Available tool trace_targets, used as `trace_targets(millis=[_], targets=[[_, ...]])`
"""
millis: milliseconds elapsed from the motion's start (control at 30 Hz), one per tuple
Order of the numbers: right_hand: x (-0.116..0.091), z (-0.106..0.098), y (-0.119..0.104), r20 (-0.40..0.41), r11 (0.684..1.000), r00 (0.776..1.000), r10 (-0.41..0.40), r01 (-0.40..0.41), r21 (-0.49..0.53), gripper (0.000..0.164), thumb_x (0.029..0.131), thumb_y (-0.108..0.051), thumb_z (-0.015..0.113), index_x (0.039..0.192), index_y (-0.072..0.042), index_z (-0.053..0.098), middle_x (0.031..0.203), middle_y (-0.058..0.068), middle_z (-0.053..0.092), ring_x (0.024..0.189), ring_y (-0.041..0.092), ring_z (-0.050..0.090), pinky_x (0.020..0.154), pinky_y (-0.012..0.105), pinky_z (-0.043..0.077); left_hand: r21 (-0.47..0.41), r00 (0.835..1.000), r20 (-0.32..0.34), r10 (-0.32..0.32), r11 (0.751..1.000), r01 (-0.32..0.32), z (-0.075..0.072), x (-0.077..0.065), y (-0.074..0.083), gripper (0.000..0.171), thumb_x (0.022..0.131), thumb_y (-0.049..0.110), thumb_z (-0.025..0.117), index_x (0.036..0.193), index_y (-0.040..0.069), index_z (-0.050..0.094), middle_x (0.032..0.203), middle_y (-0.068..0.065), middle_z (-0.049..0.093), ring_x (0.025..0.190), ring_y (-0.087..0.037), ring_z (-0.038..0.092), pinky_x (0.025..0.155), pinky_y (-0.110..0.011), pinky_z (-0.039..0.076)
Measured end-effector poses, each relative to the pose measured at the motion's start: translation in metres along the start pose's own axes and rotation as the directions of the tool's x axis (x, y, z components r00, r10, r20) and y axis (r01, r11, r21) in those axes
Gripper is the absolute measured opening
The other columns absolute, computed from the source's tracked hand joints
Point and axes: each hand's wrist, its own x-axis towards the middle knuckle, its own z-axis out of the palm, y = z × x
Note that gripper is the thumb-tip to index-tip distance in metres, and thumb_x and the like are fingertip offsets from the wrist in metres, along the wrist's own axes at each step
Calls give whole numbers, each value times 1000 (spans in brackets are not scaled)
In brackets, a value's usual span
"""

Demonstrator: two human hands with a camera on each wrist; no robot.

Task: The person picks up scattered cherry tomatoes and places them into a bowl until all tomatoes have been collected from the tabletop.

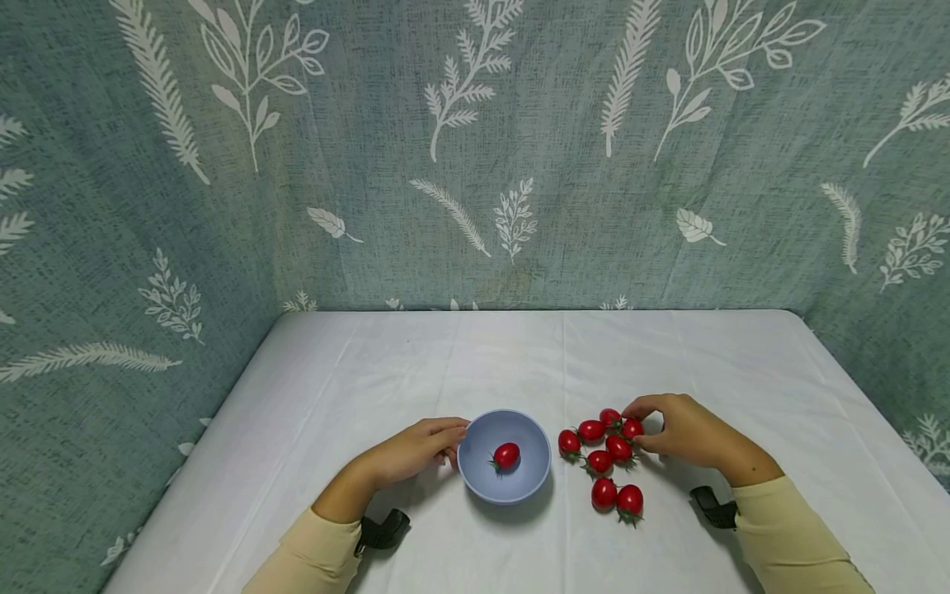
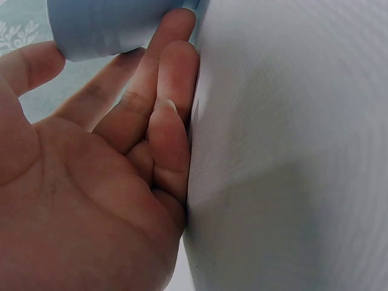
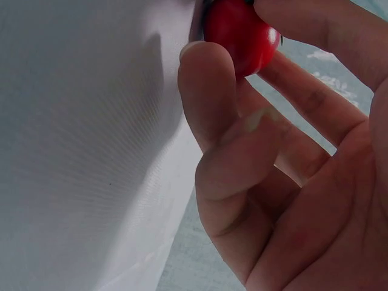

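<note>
A blue bowl [image 1: 505, 493] stands on the white table with one cherry tomato [image 1: 506, 456] inside. My left hand [image 1: 416, 451] holds the bowl at its left side; the left wrist view has the thumb and fingertips against the bowl's wall [image 2: 103, 30]. To the right of the bowl lies a loose group of several cherry tomatoes [image 1: 599, 462], red with green stems. At the group's right edge my right hand [image 1: 686, 429] has thumb and forefinger around one cherry tomato [image 1: 632, 428]. That same tomato [image 3: 239, 36] appears between the fingers in the right wrist view, partly hidden by them.
White cloth covers the table [image 1: 416, 363]. Green fabric with white leaf prints [image 1: 371, 165] hangs behind it and along both sides. A black wrist strap mount [image 1: 382, 530] sits under the left forearm, another mount [image 1: 714, 506] under the right.
</note>
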Motion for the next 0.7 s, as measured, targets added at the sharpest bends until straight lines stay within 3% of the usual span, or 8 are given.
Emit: trace_targets(millis=[700], targets=[[0, -2, 2, -23, 998, 999, -31, 30, -52, 35, 81, -7, 76, 115, -5, 69, 107, 13, 69, 60, 12, 49, 52, 27, 44, 3, 1000, -14, -8, 1000, 9, 1, 1, -1, 50, 106, 34, 43, 143, 2, 51, 92, 0, 61, 88, -12, 58, 81, -27, 43]])
